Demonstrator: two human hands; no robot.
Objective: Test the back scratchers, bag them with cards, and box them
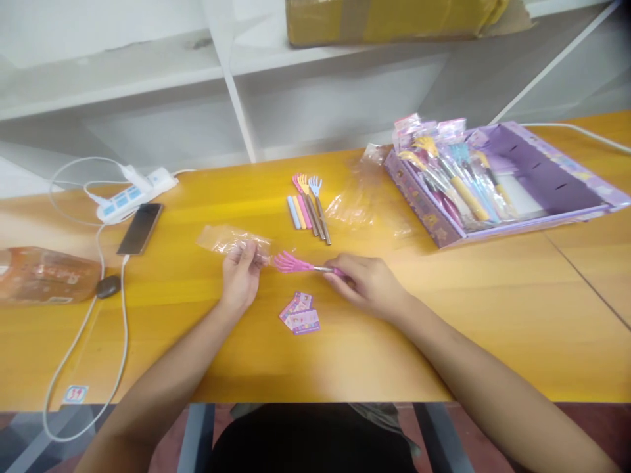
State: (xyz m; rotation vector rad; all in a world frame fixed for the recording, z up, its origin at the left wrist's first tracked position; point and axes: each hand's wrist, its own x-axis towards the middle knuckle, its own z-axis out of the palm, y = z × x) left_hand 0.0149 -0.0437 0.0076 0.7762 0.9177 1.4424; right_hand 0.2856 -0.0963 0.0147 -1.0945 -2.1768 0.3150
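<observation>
My left hand [241, 272] pinches a clear plastic bag [221, 240], which stretches out to the left. In my right hand [367, 282] is the handle of a pink hand-shaped back scratcher [293, 263]; its claw points left, close to the bag's right end and outside it. Small printed cards [300, 313] lie overlapping just below the scratcher. Above it rest several metal rods with coloured claws [315, 186], beside short blue, yellow and pink handles [299, 212]. Clear bags [352, 203] are spread to the right of these.
A purple box [547, 167] at the right holds bagged scratchers [458, 177]. At the left are a phone [140, 228], a power strip [135, 195], white cables [125, 328] and an orange package [49, 276]. A cardboard box [389, 20] sits on the shelf behind.
</observation>
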